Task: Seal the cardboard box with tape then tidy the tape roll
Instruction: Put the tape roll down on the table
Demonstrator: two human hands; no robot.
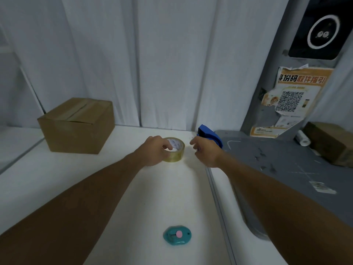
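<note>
So the tape roll [175, 151] sits flat on the white desk [57, 169], roughly mid-frame, clear tape with a white core. The left hand [155, 152] is wrapped over its left side, fingers curled down into the core hole, so it's gripping the roll. The right hand [205, 153] hangs just to the right of the roll, not touching it, fingers loosely curled with nothing in them.

The cardboard box [77, 125] is off to the left, back near the white curtain, flaps closed, with a strip of tape along the top seam. It's well apart from both hands.

Right behind the right hand there's a blue tape dispenser [209, 135] at the edge of a grey mat [286, 165]. Closer to the camera, a little teal cutter [177, 235] with a pink button lies on the desk between the forearms.
</note>
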